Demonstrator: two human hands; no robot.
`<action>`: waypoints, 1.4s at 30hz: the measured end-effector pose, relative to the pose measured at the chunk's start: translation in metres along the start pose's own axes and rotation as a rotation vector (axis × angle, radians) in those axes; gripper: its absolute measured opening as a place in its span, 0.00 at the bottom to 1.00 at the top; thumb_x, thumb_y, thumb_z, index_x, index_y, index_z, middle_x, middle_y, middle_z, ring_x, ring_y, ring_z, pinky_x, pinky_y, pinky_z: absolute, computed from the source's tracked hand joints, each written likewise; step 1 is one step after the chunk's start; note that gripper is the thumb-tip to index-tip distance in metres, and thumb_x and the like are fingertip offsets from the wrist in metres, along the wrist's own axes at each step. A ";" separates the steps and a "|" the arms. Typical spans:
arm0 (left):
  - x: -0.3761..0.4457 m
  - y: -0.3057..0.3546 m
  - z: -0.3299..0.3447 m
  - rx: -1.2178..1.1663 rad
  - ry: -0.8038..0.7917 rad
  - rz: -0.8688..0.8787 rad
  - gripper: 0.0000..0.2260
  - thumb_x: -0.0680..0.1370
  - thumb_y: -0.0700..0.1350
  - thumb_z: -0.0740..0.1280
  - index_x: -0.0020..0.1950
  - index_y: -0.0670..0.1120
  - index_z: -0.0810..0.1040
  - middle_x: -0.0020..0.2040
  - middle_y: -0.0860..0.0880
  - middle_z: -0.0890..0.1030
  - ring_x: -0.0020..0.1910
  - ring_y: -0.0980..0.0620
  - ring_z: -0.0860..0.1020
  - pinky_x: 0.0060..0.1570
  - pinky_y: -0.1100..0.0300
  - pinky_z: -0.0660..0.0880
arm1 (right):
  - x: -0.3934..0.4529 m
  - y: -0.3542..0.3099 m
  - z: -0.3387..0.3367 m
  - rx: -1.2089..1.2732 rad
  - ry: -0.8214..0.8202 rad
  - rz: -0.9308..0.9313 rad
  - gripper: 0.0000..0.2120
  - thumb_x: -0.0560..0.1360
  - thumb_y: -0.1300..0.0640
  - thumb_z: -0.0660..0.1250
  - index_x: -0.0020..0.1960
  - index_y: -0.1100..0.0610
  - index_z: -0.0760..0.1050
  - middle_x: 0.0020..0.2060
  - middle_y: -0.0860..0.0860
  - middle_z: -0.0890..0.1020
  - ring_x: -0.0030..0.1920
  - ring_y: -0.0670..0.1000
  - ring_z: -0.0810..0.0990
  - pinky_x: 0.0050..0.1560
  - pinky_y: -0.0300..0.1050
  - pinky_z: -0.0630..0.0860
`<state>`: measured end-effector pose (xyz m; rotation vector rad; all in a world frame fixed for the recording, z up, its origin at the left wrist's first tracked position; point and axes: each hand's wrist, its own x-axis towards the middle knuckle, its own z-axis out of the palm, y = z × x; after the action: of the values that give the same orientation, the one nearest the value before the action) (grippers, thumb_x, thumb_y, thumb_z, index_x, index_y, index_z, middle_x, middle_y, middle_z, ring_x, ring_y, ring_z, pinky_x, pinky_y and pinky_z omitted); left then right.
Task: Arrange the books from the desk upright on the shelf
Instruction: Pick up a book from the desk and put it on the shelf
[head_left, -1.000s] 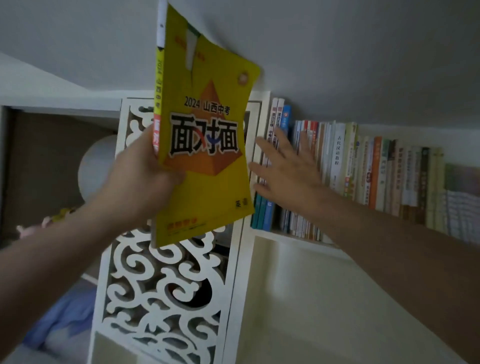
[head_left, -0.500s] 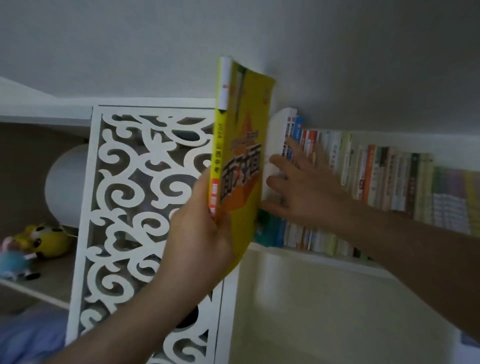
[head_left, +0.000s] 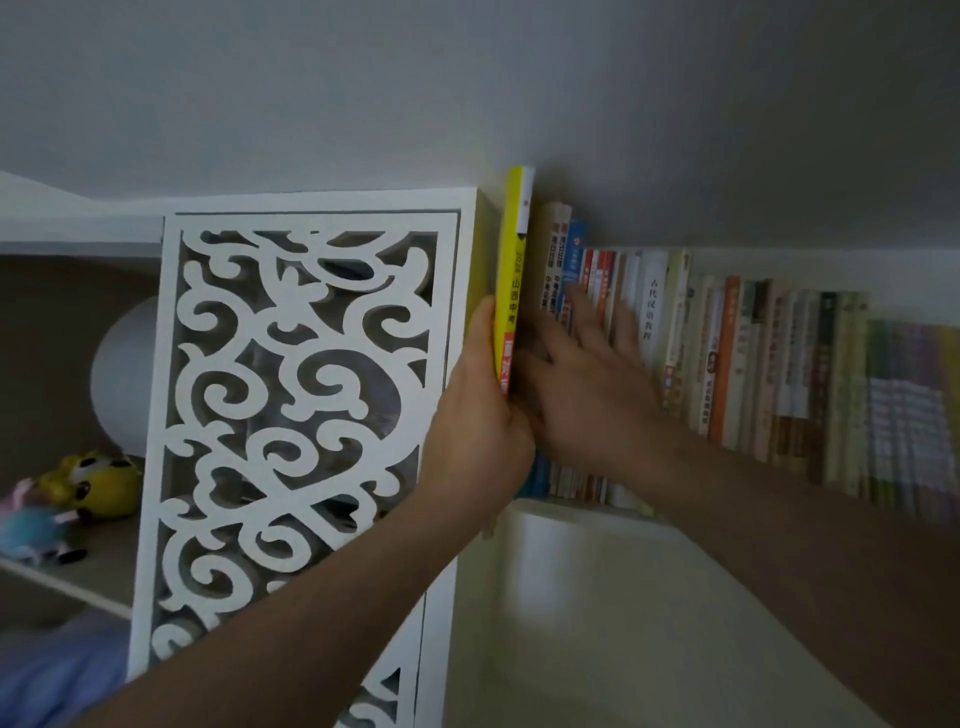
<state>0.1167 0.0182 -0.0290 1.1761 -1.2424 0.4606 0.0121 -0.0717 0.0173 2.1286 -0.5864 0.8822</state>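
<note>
A yellow book stands upright at the left end of the shelf, spine towards me, between the white cabinet side and the row of books. My left hand grips its lower spine. My right hand is flat with spread fingers against the spines of the leftmost books in the row, right beside the yellow book. The bottom of the yellow book is hidden behind my hands.
A white cabinet with a carved scroll panel stands left of the shelf. Behind it are a white globe lamp and plush toys on a lower shelf. The pale wall lies below the bookshelf, and the ceiling is close above.
My left hand has turned the yellow book from cover-facing to spine-facing and moved it right into the gap at the row's left end. My right hand stayed pressed on the books.
</note>
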 end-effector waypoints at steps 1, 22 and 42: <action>0.002 -0.003 0.006 0.012 0.001 0.023 0.36 0.80 0.41 0.60 0.84 0.61 0.48 0.79 0.53 0.68 0.75 0.52 0.71 0.71 0.46 0.74 | 0.001 0.000 0.002 0.020 -0.001 -0.004 0.35 0.78 0.34 0.57 0.83 0.40 0.53 0.83 0.49 0.54 0.83 0.67 0.43 0.76 0.78 0.46; -0.019 -0.010 -0.036 0.234 0.159 0.280 0.37 0.84 0.44 0.59 0.80 0.70 0.40 0.57 0.55 0.75 0.51 0.66 0.75 0.45 0.73 0.71 | 0.027 -0.017 -0.001 0.140 0.138 0.116 0.35 0.81 0.35 0.54 0.84 0.45 0.51 0.71 0.51 0.71 0.80 0.66 0.55 0.77 0.75 0.49; 0.084 -0.084 0.027 0.539 0.060 0.291 0.31 0.85 0.62 0.41 0.86 0.51 0.45 0.86 0.49 0.42 0.83 0.42 0.37 0.81 0.37 0.40 | -0.008 -0.008 0.052 0.030 0.024 0.126 0.40 0.83 0.31 0.45 0.85 0.53 0.37 0.84 0.51 0.34 0.83 0.63 0.36 0.79 0.71 0.43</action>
<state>0.1994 -0.0638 0.0066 1.4171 -1.2818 1.0905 0.0325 -0.1056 -0.0177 2.1226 -0.7048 0.9900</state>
